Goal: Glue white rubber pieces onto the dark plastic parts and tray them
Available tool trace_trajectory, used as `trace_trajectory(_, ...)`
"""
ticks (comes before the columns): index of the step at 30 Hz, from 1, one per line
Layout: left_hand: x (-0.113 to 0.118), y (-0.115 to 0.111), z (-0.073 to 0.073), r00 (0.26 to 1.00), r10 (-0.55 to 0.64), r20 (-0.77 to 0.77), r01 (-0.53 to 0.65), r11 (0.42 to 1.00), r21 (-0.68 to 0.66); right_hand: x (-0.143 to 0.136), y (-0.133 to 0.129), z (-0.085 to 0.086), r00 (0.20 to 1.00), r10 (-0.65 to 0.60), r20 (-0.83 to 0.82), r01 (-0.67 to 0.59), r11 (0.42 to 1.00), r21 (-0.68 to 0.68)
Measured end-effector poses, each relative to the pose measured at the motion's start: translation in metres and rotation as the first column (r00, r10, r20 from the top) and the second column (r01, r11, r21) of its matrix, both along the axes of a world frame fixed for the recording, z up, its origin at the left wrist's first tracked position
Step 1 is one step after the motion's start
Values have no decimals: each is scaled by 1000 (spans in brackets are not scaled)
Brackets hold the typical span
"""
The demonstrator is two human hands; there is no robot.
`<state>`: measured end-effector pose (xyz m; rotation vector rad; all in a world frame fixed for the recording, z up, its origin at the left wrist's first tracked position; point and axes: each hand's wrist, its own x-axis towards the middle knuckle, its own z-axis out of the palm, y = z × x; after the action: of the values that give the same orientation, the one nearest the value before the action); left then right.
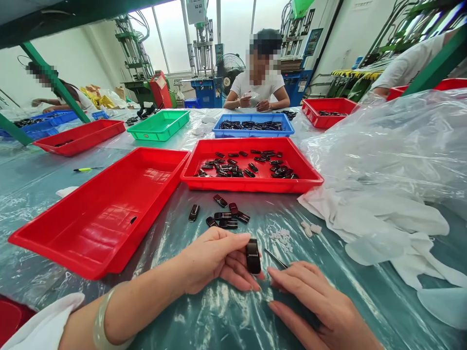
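Loose clips (pixel 224 214) before parts tray (pixel 251 187); empty tray (pixel 105 214) left.

There are five red trays (pixel 102 214), three blue trays (pixel 253 131) and one green tray (pixel 159 125). Seven loose black parts (pixel 227 217) lie on the table (pixel 204 316), and one yellow pen (pixel 87 169).

Two bare forearms are seen at the bottom of the view. On the left wrist a pale, translucent bangle (pixel 100 321) is worn, smooth and rounded. Above it, at the lower left corner, the edge of a white sleeve (pixel 44 323) is seen, loosely folded. The left hand (pixel 215 260) and the right hand (pixel 314 301) are uncovered; no gloves or rings are worn, and the fingernails are kept short and unpainted.
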<state>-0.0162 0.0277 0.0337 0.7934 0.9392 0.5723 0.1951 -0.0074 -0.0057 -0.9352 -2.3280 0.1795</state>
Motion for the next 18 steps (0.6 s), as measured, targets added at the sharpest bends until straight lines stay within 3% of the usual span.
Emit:
trace_trajectory(6,11,1,-11,1000,2,7,-2,998,-56,-2,3,2,997,41,-65,-42,999,-11)
trace_trajectory(11,10,-5,-20,995,-82,-63,81,997,-15,-3,4,10,994,40,-106,-47,997,-68)
trace_trajectory(16,8,-12,-24,968,-178,-178,180,984,-7,6,-8,34,993,-49,-103,49,999,-5)
trace_trajectory(18,8,-12,-23,953,-209,-217,214,977,-1,21,-19,42,983,-173,-59,178,980,85)
